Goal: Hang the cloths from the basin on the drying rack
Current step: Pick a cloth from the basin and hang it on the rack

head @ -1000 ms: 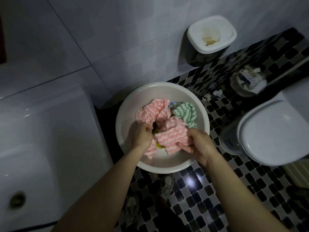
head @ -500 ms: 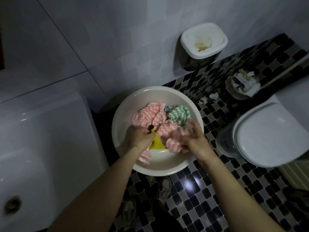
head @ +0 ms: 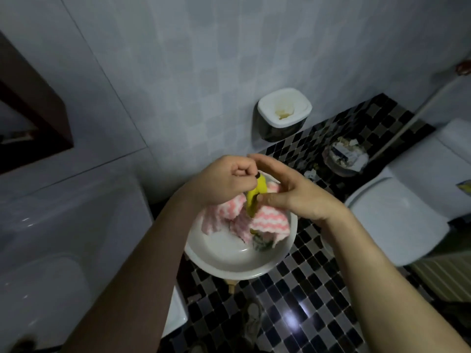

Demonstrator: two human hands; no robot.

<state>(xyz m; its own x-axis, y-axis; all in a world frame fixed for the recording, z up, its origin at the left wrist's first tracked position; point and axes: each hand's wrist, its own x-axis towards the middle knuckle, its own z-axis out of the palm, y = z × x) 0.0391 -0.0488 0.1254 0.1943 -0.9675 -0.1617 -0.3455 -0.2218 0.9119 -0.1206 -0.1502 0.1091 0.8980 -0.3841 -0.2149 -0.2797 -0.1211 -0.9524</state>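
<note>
With my left hand (head: 226, 184) pinching the top of the yellow cloth (head: 254, 203) above the basin (head: 229, 266) and my right hand (head: 295, 197), fingers straight, touching it, I should lift slowly, clear of the pink cloths (head: 270, 221).

dim, bluish | glare spot on floor tiles (head: 290, 315) | wide-angle edge bending | soft blur

The left forearm (head: 142, 263) reaches in from 7 o'clock; the left hand (head: 224, 183) is fisted, pinching a cloth (head: 254, 202). From 5 o'clock comes the right forearm (head: 382, 276); the right hand (head: 295, 197) has straight fingers, thumb touching the cloth.
</note>
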